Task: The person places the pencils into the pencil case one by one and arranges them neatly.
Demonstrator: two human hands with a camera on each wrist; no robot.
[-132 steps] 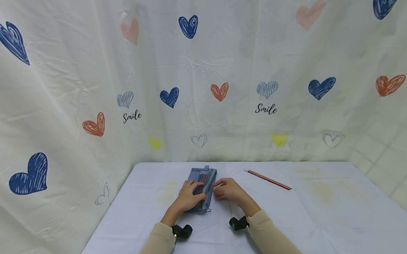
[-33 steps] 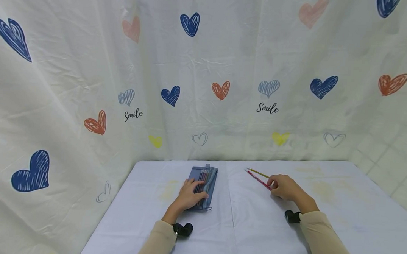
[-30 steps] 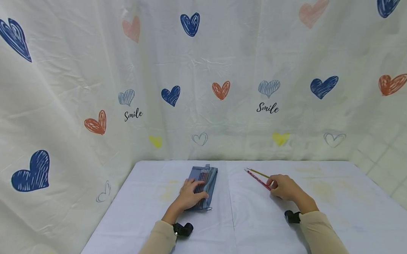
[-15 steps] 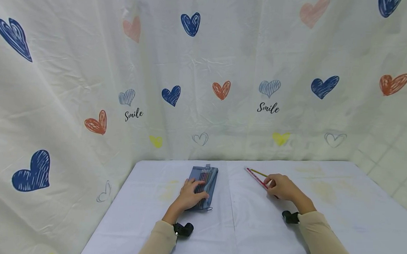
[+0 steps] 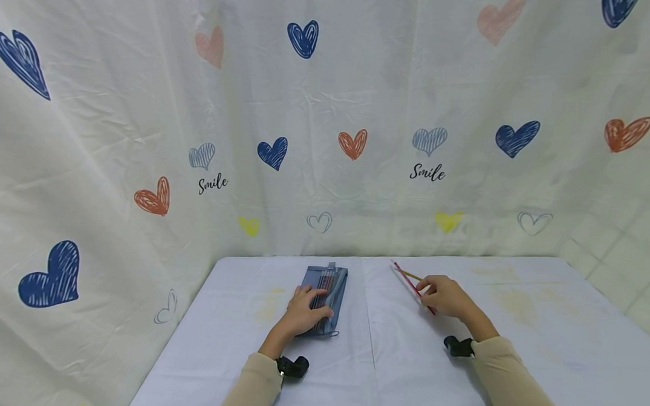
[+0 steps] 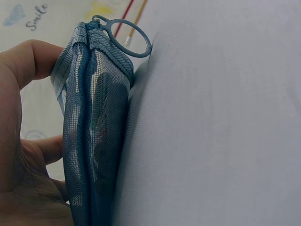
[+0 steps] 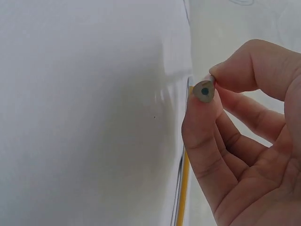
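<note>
My left hand point(image 5: 300, 311) rests on a blue pencil case point(image 5: 340, 296), with several pencils showing through its top. The left wrist view shows the mesh side, the zip and a ring-shaped zip pull point(image 6: 134, 52); thumb and fingers lie against the upper face. Between thumb and fingertips, my right hand point(image 5: 447, 297) pinches a red pencil point(image 5: 407, 280), which slants with its far end up to the left. Its flat end point(image 7: 204, 91), with a dark core, faces the right wrist view. Behind it a yellow pencil point(image 5: 412, 275) lies on the table, partly hidden by the hand.
A white cloth point(image 5: 394, 375) with faint yellowish stains covers the table. Right behind the table hangs a white curtain point(image 5: 368, 217) printed with hearts. Black wrist cameras point(image 5: 293, 367) sit on both wrists.
My right hand has gone from beside the pencil case to the pencils on the right and taken hold of the red one, shifting it slightly left and away. My left hand has stayed put.
</note>
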